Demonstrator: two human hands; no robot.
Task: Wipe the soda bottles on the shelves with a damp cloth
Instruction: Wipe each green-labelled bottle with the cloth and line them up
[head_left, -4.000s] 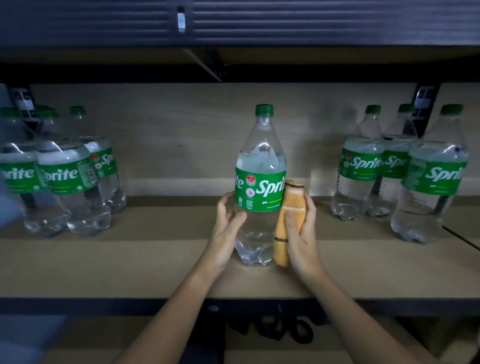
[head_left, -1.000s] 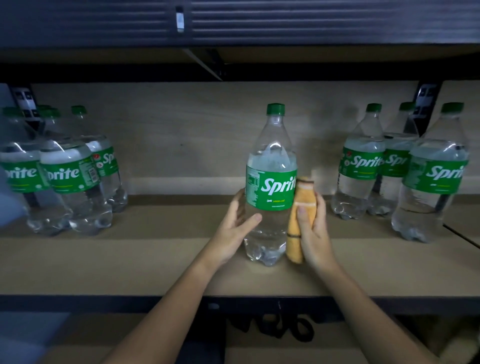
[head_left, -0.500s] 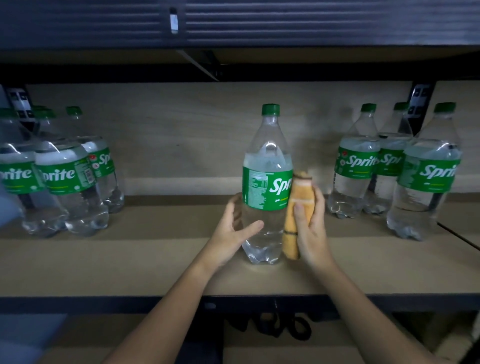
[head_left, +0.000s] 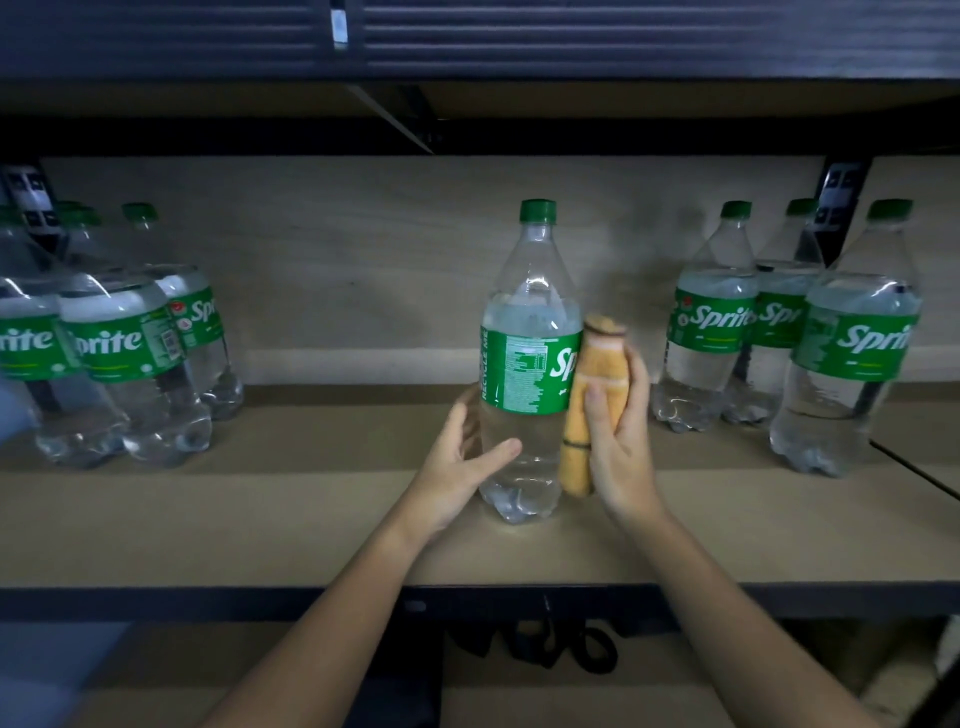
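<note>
A clear Sprite bottle (head_left: 527, 332) with a green cap and label stands upright in the middle of the wooden shelf (head_left: 260, 519). My left hand (head_left: 457, 467) grips its lower left side, thumb across the front. My right hand (head_left: 618, 447) holds a folded orange cloth (head_left: 589, 410) pressed against the bottle's right side, beside the label. The label shows its small-print panel, with the logo turned toward the cloth.
Three Sprite bottles (head_left: 119, 338) are grouped at the shelf's left end and three more (head_left: 852, 343) at the right. A dark upper shelf (head_left: 467, 41) hangs overhead. Below the shelf edge lie dark cords (head_left: 550, 644) on a lower board.
The middle bottle has turned on the spot: its logo swung to the right toward the cloth and the small-print panel came to the front. Both hands stay on it.
</note>
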